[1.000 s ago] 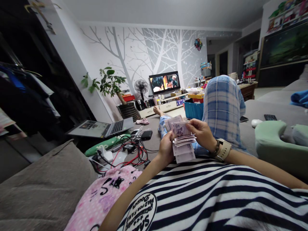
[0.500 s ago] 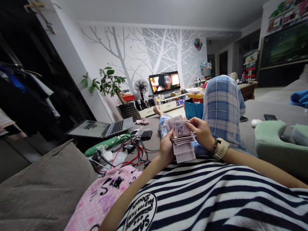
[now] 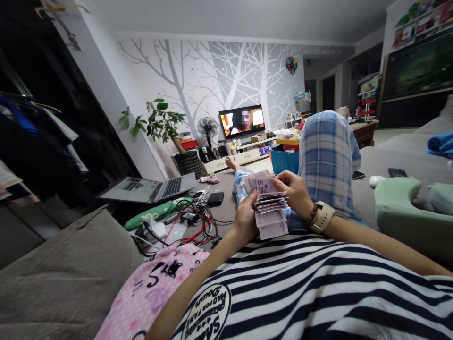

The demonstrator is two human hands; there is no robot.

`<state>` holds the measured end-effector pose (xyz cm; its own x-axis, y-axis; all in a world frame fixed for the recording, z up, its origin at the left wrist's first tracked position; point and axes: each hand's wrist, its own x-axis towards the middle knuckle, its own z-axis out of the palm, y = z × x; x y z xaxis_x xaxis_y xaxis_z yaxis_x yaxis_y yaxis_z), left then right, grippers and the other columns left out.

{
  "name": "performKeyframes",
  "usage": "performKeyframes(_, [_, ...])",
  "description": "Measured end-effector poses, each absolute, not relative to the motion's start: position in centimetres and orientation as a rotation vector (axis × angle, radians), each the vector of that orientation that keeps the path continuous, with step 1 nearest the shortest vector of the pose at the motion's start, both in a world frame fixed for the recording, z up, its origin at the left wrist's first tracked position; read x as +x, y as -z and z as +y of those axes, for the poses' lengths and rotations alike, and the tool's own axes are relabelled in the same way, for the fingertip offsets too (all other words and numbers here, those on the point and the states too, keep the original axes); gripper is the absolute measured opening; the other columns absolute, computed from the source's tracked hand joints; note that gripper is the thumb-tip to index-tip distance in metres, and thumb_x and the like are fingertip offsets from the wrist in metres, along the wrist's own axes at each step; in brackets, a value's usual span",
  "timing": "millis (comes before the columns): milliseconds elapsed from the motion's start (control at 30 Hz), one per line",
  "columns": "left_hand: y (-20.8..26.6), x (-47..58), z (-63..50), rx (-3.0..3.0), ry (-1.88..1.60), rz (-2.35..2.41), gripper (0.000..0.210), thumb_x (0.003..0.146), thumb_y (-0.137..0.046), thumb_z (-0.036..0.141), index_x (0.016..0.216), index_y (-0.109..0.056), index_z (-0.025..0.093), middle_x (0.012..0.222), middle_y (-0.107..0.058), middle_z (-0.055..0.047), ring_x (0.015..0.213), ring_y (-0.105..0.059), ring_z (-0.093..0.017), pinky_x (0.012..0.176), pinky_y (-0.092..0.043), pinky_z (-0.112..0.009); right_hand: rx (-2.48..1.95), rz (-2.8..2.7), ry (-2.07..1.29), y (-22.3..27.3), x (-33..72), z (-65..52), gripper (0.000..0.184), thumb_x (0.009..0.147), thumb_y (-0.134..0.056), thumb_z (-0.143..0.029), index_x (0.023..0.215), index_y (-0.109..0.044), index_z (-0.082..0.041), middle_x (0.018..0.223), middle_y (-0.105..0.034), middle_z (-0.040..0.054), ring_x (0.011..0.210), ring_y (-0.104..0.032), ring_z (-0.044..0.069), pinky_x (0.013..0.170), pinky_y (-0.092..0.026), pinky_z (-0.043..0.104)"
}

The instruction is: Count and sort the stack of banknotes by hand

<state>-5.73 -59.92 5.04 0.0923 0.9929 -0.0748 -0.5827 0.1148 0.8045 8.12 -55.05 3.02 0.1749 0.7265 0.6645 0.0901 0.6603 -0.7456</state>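
My left hand (image 3: 247, 218) grips the fanned banknotes (image 3: 272, 218) along their left side, thumb over the top; my right hand (image 3: 296, 194) pinches the upper right of a note marked 5 (image 3: 265, 186) between thumb and fingers; the wad sits above my lap, just beyond my striped shirt (image 3: 300, 276), beside my raised plaid trouser leg (image 3: 325, 156); a pale-strapped watch (image 3: 324, 217) circles my right wrist.

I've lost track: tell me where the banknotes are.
In the head view, the banknotes are right of centre, held in left hand and right hand, left of the raised knee.
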Motion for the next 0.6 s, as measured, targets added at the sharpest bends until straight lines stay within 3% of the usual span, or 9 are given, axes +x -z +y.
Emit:
performKeyframes(300, [-5.0,-6.0,-59.2,0.784,-1.454,0.837,0.022,0.092,-0.056,0.022,0.083,-0.076,0.017,0.075,-0.076,-0.009,0.098,-0.074,-0.028,0.087,-0.06,-0.036,-0.705,-1.374,-0.456,-2.7,8.5,-56.1,0.035,0.08,-0.073,-0.051,0.069,-0.058,-0.021,0.062,-0.053,-0.0017,0.059,-0.044,0.014,0.054,-0.036,0.028])
performKeyframes(600, [-4.5,-6.1,-59.3,0.872,-1.508,0.832,0.022,0.089,-0.058,0.024,0.078,-0.075,0.017,0.073,-0.075,-0.009,0.091,-0.074,-0.028,0.08,-0.061,-0.035,-0.706,-1.357,-0.495,-3.3,8.3,-55.4,0.035,0.079,-0.072,-0.052,0.07,-0.06,-0.021,0.063,-0.057,-0.0012,0.059,-0.047,0.014,0.057,-0.038,0.029])
